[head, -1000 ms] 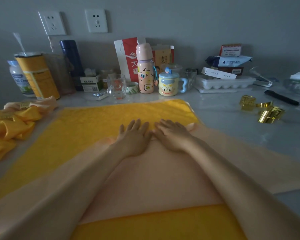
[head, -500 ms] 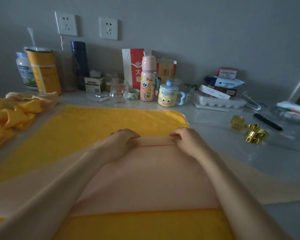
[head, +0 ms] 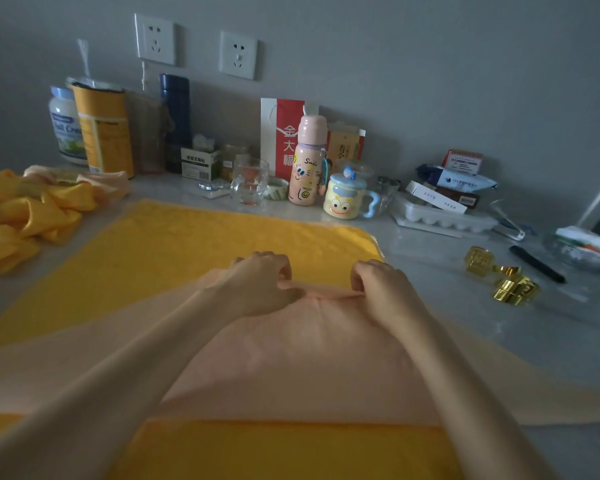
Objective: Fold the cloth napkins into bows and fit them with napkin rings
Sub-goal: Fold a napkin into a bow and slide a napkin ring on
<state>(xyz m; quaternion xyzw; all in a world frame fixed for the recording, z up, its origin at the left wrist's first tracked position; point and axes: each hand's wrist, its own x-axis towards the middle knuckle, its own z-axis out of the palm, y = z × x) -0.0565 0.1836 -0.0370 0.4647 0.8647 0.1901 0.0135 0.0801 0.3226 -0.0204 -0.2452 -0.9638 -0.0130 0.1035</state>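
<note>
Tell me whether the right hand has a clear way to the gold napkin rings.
Probably yes: only bare counter lies between the right hand and the gold napkin rings. But it is pinching the peach napkin and must let go first.

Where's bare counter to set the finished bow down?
Bare counter between yellow cloth, egg tray and gold napkin rings; more nearer you, right of the peach napkin. Crowded: back row by the pink bottle, napkin heap at left.
</note>
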